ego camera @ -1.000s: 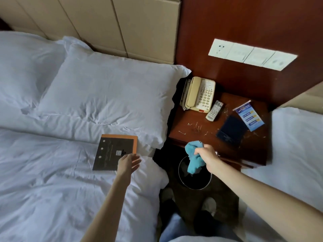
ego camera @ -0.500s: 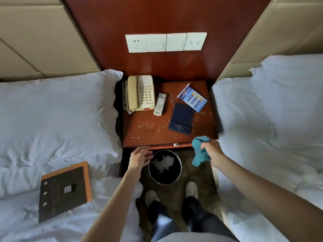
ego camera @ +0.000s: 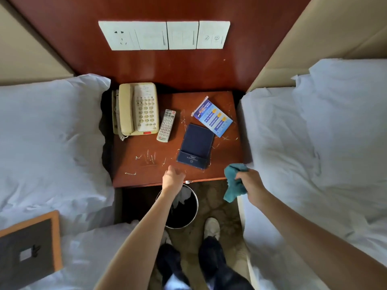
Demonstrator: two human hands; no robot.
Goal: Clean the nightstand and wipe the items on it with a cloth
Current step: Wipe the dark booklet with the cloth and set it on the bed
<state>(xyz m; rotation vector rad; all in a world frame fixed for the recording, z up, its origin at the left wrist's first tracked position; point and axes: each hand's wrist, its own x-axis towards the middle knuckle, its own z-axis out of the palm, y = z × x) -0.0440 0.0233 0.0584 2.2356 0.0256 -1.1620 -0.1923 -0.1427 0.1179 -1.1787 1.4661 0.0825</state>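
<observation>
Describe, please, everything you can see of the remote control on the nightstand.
The remote control is a slim, pale grey bar, plastic by its look, lying flat and face up on the nightstand. Rows of small buttons cover it, with a red mark at its near end. It lies slightly slanted, just right of the telephone, left of the dark folder. Neither hand touches it.

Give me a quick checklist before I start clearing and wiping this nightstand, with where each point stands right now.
1. Cloth in right hand: ok.
2. Left hand free to lift items: ok.
3. Nightstand top clear for wiping: not ok; telephone, remote, dark folder and blue leaflet lie on it.
4. Surface clean: not ok, white scraps.
5. Bin below front edge: ok.
6. Cloth damp: cannot tell.
</observation>
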